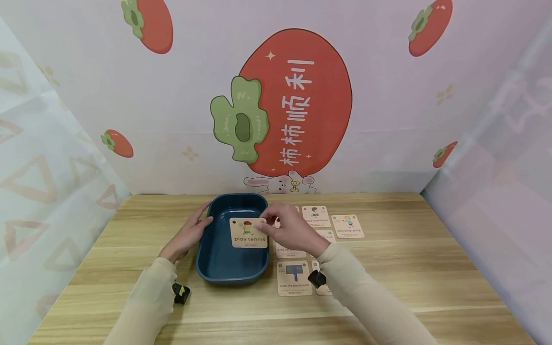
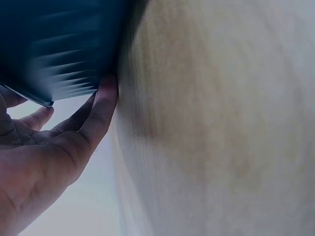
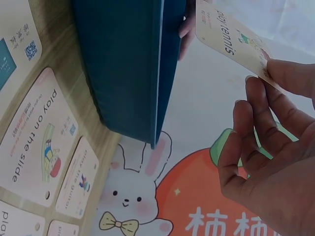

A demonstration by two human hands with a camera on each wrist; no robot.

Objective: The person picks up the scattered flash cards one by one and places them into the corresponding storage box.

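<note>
A deep blue plastic tray (image 1: pixel 233 278) stands on the wooden table. At its left side my left hand (image 1: pixel 189 234) holds the wall, thumb over the rim and other fingers along the outside; in the left wrist view, fingers (image 2: pixel 101 110) reach down the outer wall toward the table. Over the tray's right part, my right hand (image 1: pixel 288 227) pinches a "play tennis" card (image 1: pixel 247 235) by its upper right corner between thumb and forefinger. The right wrist view shows this card (image 3: pixel 231 42) raised above the tray's rim, with the remaining fingers loosely bent.
Picture cards lie right of the tray, among them "clean the blackboard" (image 1: pixel 294 282), "play basketball" (image 1: pixel 316 218) and "play ping-pong" (image 1: pixel 348 227). My right forearm covers some of them. A patterned backdrop (image 1: pixel 379 143) rises behind the wooden table (image 1: pixel 409 268).
</note>
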